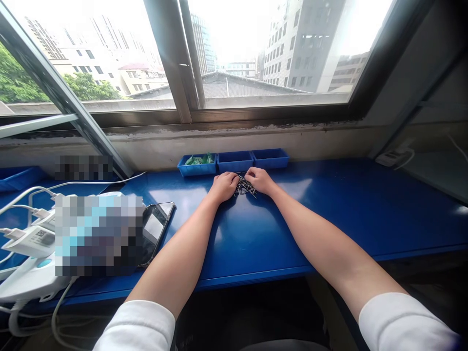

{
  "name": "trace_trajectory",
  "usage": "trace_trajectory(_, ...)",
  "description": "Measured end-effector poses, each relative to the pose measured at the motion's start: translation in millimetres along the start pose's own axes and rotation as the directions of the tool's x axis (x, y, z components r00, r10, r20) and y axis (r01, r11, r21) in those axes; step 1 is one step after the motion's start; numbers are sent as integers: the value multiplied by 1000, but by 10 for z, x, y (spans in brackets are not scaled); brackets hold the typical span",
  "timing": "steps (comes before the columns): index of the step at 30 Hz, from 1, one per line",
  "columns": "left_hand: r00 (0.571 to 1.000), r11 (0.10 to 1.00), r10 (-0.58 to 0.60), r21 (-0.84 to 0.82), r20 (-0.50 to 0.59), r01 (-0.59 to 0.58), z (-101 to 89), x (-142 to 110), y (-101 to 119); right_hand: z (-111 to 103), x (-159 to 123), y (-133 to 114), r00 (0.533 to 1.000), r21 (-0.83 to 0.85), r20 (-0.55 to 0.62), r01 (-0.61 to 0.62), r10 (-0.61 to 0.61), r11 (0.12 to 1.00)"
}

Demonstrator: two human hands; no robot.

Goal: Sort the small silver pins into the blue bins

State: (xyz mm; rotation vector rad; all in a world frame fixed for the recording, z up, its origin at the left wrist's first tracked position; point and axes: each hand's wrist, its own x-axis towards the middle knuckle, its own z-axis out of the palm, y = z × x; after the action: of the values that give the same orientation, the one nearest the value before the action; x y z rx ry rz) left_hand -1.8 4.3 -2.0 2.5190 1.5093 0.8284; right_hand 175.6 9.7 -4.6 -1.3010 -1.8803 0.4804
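Note:
A small heap of thin dark and silvery pieces (245, 185), like screws or nails, lies on the blue tabletop (248, 243). At its left edge is my left hand (224, 186), fingers curled and touching the pieces. My right hand (261, 181) reaches in from the other side, its thumb and fingertips pinched together over the heap. Whatever is between the fingertips of either hand is too small to make out. Just behind the hands stand three joined blue bins: the left bin (197, 170) holds green crumpled material, beside a middle bin (225, 166) and a right bin (280, 162).
To the left, a phone (161, 219) lies near a white power strip (32, 280) with plugged-in chargers (34, 239) and white cables. A blue tray (20, 178) sits farther left. A metal frame post (98, 141) and the window wall (314, 136) bound the back.

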Motion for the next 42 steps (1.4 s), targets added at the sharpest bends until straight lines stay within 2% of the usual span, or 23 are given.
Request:
trace_trajectory(3, 998, 998, 45, -44, -53, -47, -27, -8, 49, -8, 3, -34, 999, -12, -43, -27, 27, 1000)
trace_trajectory(6, 996, 995, 84, -47, -39, -86, -53, -22, 110, -10, 6, -66, 999, -24, -46, -6, 5, 1000)
trace_trajectory(14, 993, 996, 84, -12, -78, -85, -19, 0, 108, -9, 7, -101, 997, -70, -69, 37, -42, 997)
trace_trajectory(16, 994, 998, 65, -3, -88, -65, -8, 8, 87, -11, 3, -101, 996, -19, -74, 38, -39, 999)
trace_trajectory(21, 994, 1000, -12, 9, -108, 13, -19, 20, 46, -15, -2, -81, 994, 253, -89, 88, -67, 963)
trace_trajectory(29, 991, 1000, -13, -8, -132, 13, -30, 15, 37, -29, -3, -61, 997, 386, -74, 39, -11, 922)
trace_trajectory(32, 984, 997, -72, 6, -165, 74, -33, 18, 37, -58, 16, -53, 986, 285, -166, 23, 25, 958)
trace_trajectory(35, 970, 986, -165, 8, -176, 169, -39, 25, 20, -100, 40, -33, 957, 14, -289, -11, 15, 1000)
trace_trajectory(38, 966, 972, -230, 21, -122, 234, -35, 28, -4, -130, 53, 2, 954, -264, -298, -98, 16, 960)
trace_trajectory(42, 972, 972, -226, 56, -58, 230, -6, 28, -29, -141, 69, 64, 960, -425, -262, -204, 95, 882)
